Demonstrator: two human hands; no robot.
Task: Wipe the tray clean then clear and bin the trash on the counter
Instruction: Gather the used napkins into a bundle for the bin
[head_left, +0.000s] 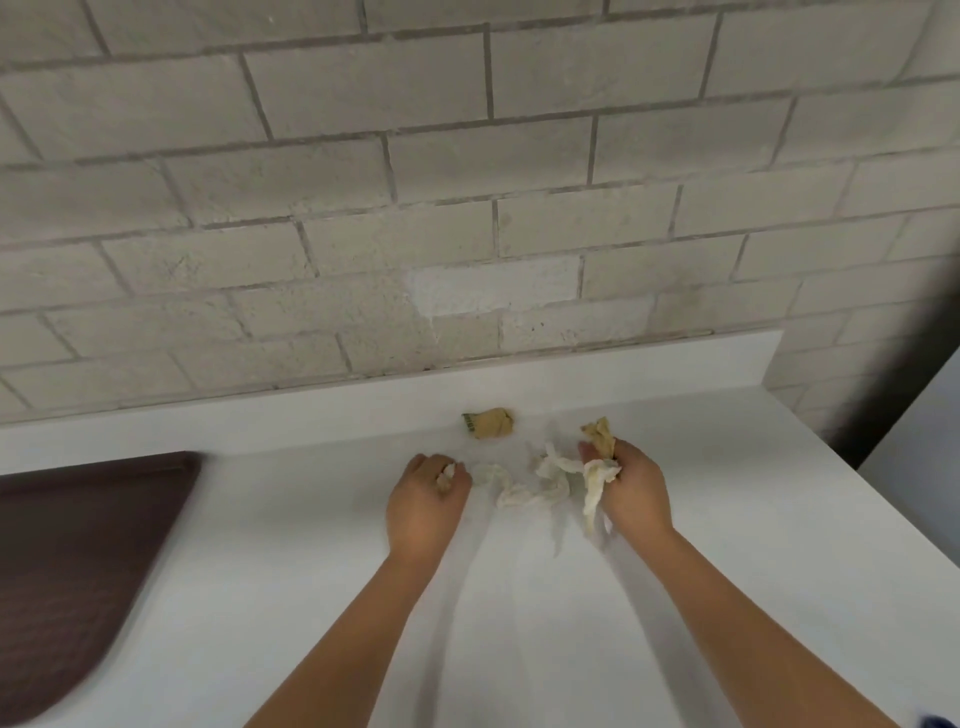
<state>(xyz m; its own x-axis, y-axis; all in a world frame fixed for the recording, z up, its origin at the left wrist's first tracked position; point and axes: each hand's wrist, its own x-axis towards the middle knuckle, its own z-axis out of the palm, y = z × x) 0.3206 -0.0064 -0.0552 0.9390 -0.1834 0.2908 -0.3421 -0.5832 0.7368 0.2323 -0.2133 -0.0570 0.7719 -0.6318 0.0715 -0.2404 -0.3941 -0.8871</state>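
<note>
My left grip (428, 499) is curled round a small pale scrap (445, 475), just left of the crumpled white tissue (522, 491) that lies on the counter (519, 649). My right grip (631, 491), just right of that tissue, pinches a tan paper wad (600, 435) and a hanging white napkin (595, 493) together. Beyond the tissue, near the counter's back lip (623, 364), lies a second tan wad with a green edge (488, 423), apart from both grips. The dark brown tray (78, 561) lies flat on the counter, well left of the tissue.
</note>
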